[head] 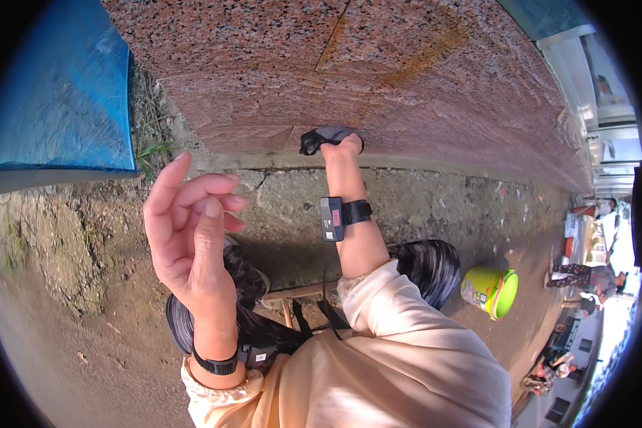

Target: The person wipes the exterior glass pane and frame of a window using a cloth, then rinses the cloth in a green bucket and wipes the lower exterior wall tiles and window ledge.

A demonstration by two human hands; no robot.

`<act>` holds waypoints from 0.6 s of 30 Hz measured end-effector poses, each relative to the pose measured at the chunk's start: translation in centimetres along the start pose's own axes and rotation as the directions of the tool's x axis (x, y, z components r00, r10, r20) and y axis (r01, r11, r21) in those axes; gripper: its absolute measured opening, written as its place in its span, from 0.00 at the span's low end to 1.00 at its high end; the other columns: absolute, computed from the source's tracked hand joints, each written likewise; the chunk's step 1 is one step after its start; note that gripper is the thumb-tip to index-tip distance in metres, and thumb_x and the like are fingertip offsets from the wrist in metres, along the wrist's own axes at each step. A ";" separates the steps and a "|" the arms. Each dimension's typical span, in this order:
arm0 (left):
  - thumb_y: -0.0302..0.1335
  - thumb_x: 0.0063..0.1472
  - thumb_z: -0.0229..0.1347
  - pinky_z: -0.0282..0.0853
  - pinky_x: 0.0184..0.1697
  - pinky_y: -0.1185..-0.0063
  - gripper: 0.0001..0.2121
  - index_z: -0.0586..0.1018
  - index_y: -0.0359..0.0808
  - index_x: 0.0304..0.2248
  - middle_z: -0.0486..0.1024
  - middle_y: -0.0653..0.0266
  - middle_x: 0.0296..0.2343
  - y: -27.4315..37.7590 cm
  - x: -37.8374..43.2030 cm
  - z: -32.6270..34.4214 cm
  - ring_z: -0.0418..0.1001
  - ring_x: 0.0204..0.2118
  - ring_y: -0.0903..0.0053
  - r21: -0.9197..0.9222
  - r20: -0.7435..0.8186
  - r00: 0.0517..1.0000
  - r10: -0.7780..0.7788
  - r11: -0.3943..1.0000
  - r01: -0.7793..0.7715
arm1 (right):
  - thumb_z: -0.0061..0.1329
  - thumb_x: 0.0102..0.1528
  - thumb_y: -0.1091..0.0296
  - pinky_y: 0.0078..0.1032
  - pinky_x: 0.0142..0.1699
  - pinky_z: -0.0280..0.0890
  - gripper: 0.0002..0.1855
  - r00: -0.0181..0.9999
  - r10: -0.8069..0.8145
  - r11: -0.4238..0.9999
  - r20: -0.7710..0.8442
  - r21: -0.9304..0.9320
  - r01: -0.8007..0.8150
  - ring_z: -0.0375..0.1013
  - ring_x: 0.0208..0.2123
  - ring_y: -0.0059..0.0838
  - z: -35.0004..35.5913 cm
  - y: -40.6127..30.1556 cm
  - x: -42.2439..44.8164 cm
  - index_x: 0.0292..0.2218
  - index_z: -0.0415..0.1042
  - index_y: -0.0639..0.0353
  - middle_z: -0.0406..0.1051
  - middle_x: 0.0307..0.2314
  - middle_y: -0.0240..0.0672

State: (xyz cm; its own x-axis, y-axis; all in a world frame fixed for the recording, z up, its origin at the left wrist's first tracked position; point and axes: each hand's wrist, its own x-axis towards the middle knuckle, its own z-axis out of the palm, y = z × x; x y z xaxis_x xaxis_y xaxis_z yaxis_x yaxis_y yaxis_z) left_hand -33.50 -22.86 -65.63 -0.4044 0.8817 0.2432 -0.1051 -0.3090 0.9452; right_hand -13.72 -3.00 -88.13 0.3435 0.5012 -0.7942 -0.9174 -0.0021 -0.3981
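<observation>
My right hand point(348, 144) is closed on a dark grey and black cloth point(321, 138), pressed to the lower part of a speckled reddish granite wall point(385, 80). Raised at the left is my left hand point(195, 235), its palm turned inward and its fingers loosely curled, with nothing in them. Each wrist wears a black strap with a small device. Part of the right hand's fingers is hidden behind the cloth and wrist.
A yellow-green plastic bucket point(489, 293) stands on the dirt to the right. A blue sheet point(59, 101) lies at the upper left, by rough concrete point(294, 198). Below me shows part of a wooden stool point(294, 292). Several people are in the far right background.
</observation>
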 end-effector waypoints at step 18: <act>0.19 0.59 0.44 0.66 0.30 0.90 0.18 0.61 0.31 0.49 0.72 0.59 0.34 -0.2 -0.2 -0.6 0.69 0.30 0.85 0.004 0.040 0.999 -0.011 1.000 0.011 | 0.29 0.57 0.66 0.39 0.48 0.58 0.13 0.905 0.074 0.996 0.418 -0.074 -0.047 0.64 0.40 0.37 -1.6 -5.8 -4.5 0.32 0.65 0.61 0.67 0.35 0.40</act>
State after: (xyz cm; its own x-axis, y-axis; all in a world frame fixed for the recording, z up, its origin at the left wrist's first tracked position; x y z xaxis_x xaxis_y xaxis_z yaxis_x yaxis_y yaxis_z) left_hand -33.93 -23.14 -66.01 -0.3667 0.8986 0.2409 -0.1063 -0.2977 0.9487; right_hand -9.64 -6.60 -82.99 0.1589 0.8152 -0.5569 -0.9151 -0.0901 -0.3930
